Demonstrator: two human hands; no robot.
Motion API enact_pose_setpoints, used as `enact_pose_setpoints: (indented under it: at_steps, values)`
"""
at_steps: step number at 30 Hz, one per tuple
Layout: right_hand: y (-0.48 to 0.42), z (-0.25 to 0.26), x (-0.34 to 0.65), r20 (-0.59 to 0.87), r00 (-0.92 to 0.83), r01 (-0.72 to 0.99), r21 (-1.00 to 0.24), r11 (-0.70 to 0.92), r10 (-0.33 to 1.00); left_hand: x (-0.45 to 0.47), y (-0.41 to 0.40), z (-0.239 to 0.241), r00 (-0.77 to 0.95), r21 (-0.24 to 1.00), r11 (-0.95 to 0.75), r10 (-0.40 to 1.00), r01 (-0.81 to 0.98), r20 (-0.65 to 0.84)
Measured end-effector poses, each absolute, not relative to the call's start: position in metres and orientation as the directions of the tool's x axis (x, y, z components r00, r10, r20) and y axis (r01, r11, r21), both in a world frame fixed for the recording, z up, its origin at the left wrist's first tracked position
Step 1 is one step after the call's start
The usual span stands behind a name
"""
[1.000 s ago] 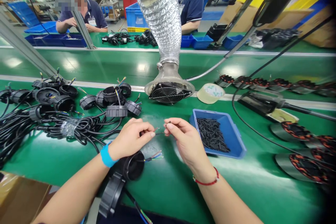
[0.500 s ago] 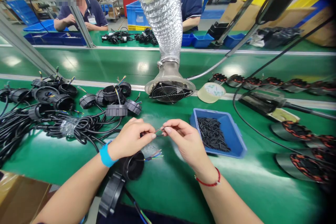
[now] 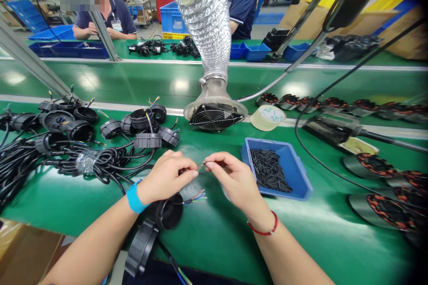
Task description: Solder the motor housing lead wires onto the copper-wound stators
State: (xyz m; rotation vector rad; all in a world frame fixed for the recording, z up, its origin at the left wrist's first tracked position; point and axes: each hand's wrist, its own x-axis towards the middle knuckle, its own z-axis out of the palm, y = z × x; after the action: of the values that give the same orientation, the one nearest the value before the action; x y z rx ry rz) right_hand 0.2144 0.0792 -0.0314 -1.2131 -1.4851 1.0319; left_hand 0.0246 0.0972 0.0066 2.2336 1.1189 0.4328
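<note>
Evidently, in the head view, the left hand (image 3: 172, 173) pinches thin wires (image 3: 201, 168) over the green bench (image 3: 214, 231), and the right hand (image 3: 232, 178) pinches at their tips, anything smaller there being indistinct. A slack left pinch could let the wires slip; uneven fingertip pressure could bend or splay them.

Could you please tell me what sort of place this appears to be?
It looks like a factory assembly line, probably for electrical parts: a silver duct hangs over the green bench, wired black housings lie clustered there, and metal parts with copper-coloured windings stand in a row.
</note>
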Motion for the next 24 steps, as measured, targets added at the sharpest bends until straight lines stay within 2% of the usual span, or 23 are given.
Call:
enact_pose_setpoints:
  at_steps: [4, 8, 11, 18, 24]
  values:
    - [0.080, -0.028, 0.216, 0.089, -0.089, 0.183, -0.978, 0.104, 0.992, 0.025, 0.097, 0.006, 0.589, 0.636, -0.470, 0.808, 0.612, 0.030]
    - [0.084, -0.023, 0.219, -0.128, -0.181, -0.015, -0.991, -0.133, 0.975, 0.027, 0.098, 0.005, 0.585, 0.621, -0.477, 0.810, 0.622, 0.037]
    - [0.086, -0.020, 0.219, -0.213, -0.217, -0.084, -0.968, -0.236, 0.953, 0.027, 0.098, 0.005, 0.584, 0.607, -0.481, 0.811, 0.632, 0.034]
    - [0.085, -0.025, 0.212, -0.152, -0.112, -0.058, -0.985, -0.159, 0.982, 0.026, 0.097, 0.006, 0.606, 0.611, -0.489, 0.795, 0.623, 0.018]
    - [0.087, -0.028, 0.216, -0.164, -0.165, -0.040, -0.984, -0.173, 0.973, 0.025, 0.099, 0.007, 0.609, 0.635, -0.476, 0.793, 0.608, 0.012]
